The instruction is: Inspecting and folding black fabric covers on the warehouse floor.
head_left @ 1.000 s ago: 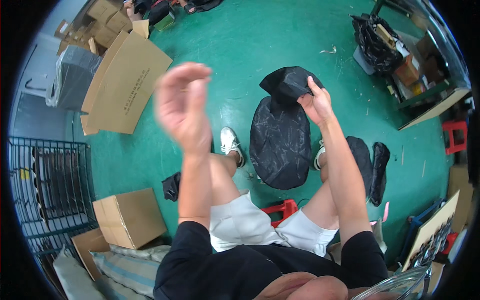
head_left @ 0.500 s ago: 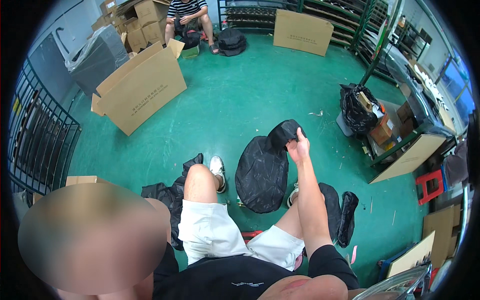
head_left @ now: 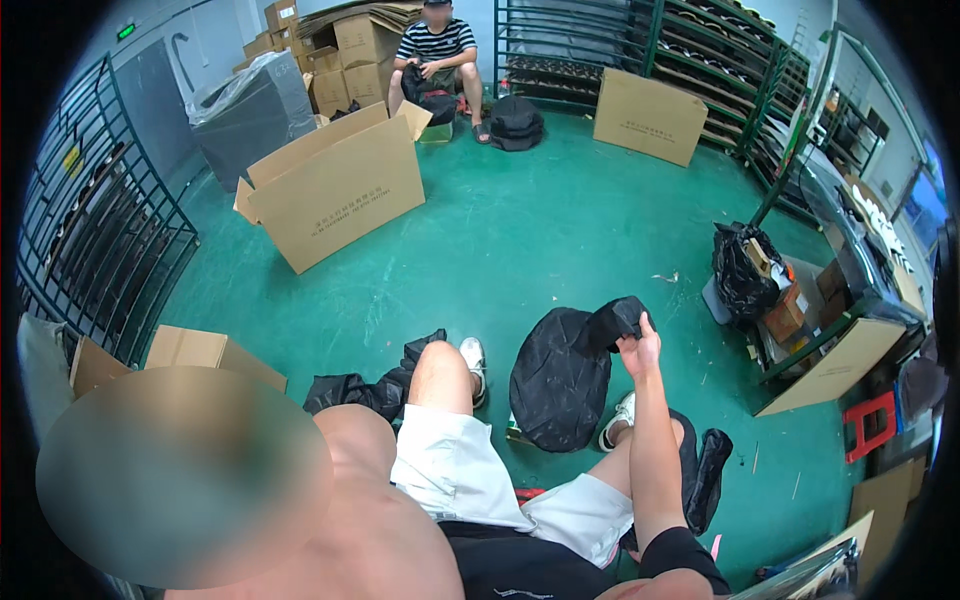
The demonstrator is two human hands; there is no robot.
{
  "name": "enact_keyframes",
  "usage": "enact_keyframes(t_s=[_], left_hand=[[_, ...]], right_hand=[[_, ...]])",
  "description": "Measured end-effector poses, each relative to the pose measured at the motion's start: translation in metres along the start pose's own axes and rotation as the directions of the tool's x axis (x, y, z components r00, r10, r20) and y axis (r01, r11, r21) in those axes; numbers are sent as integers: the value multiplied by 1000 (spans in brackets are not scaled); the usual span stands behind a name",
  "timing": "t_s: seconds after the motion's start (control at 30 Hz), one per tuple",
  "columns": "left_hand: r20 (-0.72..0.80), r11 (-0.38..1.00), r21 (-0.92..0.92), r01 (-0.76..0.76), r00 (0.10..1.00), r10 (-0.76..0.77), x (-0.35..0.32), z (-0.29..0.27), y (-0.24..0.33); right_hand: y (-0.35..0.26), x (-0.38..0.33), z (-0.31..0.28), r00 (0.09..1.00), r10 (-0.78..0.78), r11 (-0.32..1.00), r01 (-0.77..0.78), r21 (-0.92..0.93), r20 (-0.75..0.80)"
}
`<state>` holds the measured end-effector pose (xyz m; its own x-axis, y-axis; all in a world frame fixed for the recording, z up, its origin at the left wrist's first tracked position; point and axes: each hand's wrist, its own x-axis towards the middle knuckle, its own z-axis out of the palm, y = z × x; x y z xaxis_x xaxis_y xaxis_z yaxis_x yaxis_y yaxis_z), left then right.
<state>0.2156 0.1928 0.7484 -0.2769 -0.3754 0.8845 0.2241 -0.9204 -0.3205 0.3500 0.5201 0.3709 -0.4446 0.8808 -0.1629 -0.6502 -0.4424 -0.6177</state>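
Note:
My right hand (head_left: 640, 349) is stretched out in front of my right knee. Its fingers are closed on the upper end of a black fabric piece (head_left: 616, 318). This narrow end joins or overlaps a large rounded black fabric cover (head_left: 560, 385), which hangs or rests between my feet; its lower edge is near the floor. My left arm (head_left: 375, 500) is bent up close to the camera. A blurred patch covers part of it, and the left hand itself does not show.
Crumpled black fabric (head_left: 365, 388) lies beside my left leg, and a black bundle (head_left: 710, 480) beside my right. An open carton (head_left: 340, 200) stands ahead, left of a seated person (head_left: 435, 60) handling black material. A rack (head_left: 800, 330) stands right, near a red stool (head_left: 870, 425).
The view has shifted, so the room appears lower and further right. My right hand still grips the black fabric. My left upper arm shows more.

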Motion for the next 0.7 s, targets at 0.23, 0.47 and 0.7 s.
enact_keyframes(t_s=[0.23, 0.47, 0.7], left_hand=[[83, 996, -61, 69, 995, -63, -3, 4, -13], [139, 984, -114, 138, 983, -122, -12, 8, -28], [205, 952, -176, 251, 955, -213, -14, 0, -36]], right_hand=[[-2, 11, -16, 999, 17, 998, -15, -63, 32], [4, 4, 6, 1000, 16, 998, -17, -66, -17], [0, 9, -12, 1000, 25, 986, -25, -163, -1]])
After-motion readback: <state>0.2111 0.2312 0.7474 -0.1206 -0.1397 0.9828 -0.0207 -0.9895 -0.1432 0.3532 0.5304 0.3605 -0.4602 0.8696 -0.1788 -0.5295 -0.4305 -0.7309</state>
